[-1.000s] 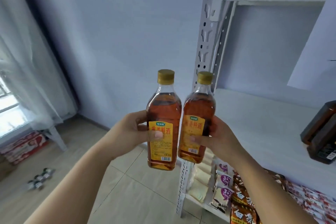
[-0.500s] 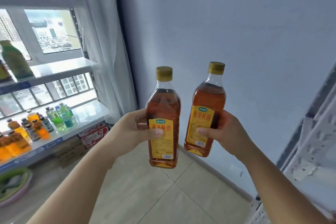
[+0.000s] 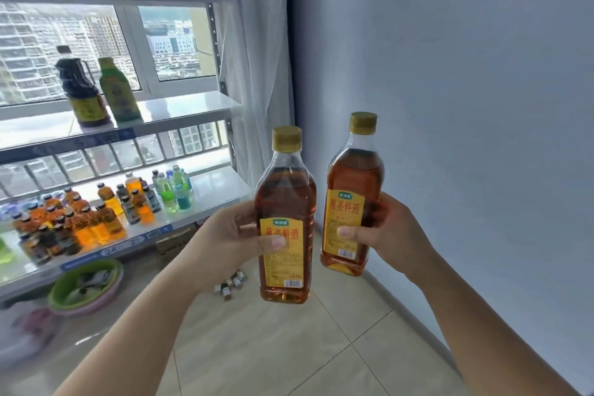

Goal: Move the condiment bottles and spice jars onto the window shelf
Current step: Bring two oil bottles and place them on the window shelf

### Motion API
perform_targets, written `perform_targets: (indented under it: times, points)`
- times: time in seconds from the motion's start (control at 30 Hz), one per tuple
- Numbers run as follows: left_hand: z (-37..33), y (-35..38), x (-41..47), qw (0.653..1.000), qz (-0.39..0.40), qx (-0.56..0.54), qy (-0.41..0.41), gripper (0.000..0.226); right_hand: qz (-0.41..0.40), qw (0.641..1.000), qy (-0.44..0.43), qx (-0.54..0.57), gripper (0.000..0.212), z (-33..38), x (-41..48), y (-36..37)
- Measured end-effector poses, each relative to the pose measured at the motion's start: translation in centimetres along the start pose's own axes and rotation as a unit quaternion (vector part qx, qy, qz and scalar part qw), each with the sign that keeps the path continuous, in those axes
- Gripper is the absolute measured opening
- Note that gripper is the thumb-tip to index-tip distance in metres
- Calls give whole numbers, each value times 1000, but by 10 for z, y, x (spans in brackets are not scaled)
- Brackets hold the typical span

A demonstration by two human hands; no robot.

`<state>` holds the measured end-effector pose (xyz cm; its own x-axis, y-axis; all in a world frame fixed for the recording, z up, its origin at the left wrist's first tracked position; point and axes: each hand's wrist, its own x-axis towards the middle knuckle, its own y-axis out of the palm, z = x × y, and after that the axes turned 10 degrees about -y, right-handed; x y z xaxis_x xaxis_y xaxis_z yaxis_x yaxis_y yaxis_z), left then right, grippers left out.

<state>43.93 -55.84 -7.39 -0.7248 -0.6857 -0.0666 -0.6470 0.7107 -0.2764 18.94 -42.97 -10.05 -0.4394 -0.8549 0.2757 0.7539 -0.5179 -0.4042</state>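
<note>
The window shelf (image 3: 193, 106) is now seen in full, at the left. 2 bottles are held in the air, well apart from it: the left bottle (image 3: 284, 202) is gripped by the left hand (image 3: 231, 244), the right bottle (image 3: 353, 190) by the right hand (image 3: 390, 235). Setting down is likely next.

Bare right half of middle shelf (image 3: 193, 108), beside dark bottle (image 3: 82, 93) and green bottle (image 3: 119, 96)

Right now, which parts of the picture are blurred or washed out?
Head view: the window shelf glares with backlight; the lower left corner around the green basin is smeared; the left cooking wine bottle and right cooking wine bottle are sharp, labels readable.
</note>
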Motion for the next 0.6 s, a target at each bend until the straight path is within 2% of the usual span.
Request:
perform_targets:
  times: [0.2,0.33,0.6]
  points:
    - [-4,-29,36,998,-56,18,-5,44,40,999,-26,21,44,-8,74,22]
    - [-2,-42,57,996,-92,-9,-1,42,71,996,-43,42,44,-11,114,38]
    - [12,-91,96,989,-142,-10,-28,45,110,990,-41,75,42,-16,184,95]
